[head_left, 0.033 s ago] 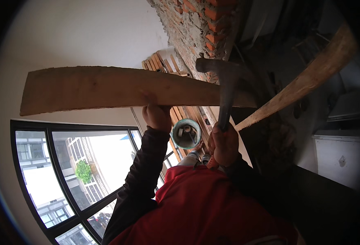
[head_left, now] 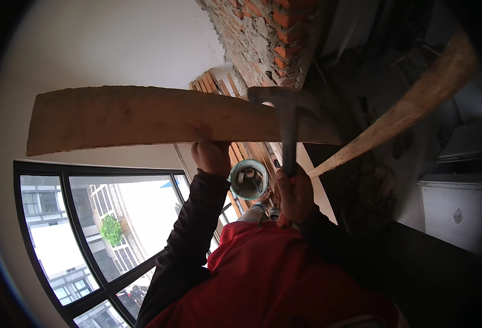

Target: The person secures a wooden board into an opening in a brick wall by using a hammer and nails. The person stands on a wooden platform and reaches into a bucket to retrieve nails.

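My left hand [head_left: 211, 157] grips the lower edge of a long, flat wooden board [head_left: 115, 117] that stretches crosswise in front of me. My right hand [head_left: 294, 194] is closed on the orange grip of a dark claw hammer [head_left: 289, 136], whose head is raised in front of the board, toward its right part. The hammer's head is slightly blurred.
A bucket [head_left: 235, 187] with tools sits below on wooden planks [head_left: 263, 156] by my feet. A broken brick wall [head_left: 285, 33] rises ahead, a slanted timber [head_left: 394, 120] runs along the right, and a large window [head_left: 120, 208] is at lower left.
The hammer and my right hand have shifted a little to the left, and the hammer head is slightly lower. My left hand and the board have barely moved.
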A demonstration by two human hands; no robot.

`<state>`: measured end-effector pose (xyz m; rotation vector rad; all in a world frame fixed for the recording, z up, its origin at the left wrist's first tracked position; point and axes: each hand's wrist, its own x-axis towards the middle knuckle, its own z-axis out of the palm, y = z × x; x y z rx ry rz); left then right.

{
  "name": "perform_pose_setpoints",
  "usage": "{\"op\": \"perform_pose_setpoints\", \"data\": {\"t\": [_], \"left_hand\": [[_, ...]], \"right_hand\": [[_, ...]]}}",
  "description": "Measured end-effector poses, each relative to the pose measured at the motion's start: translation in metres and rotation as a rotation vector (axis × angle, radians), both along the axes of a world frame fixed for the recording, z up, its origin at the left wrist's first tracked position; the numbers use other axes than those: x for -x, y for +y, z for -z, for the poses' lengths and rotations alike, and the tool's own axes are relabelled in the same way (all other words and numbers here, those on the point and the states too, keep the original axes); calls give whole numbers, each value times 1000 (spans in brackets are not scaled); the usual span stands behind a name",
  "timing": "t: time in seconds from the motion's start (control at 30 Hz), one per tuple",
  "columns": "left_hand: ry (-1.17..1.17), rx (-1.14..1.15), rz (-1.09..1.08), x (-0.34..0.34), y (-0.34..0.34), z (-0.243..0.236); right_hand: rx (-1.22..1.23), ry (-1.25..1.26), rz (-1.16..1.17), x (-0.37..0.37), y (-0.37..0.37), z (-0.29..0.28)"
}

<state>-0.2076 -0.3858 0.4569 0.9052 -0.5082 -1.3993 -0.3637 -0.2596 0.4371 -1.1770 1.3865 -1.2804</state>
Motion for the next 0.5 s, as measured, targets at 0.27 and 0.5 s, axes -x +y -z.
{"op": "perform_pose_setpoints", "data": {"t": [0.27, 0.5], "left_hand": [[26, -1, -21, -1, -2, 10], [-391, 101, 47, -15, -12, 27]], "right_hand": [[-159, -219, 2, 7, 0, -14], [-307, -301, -171, 7, -17, -12]]}}
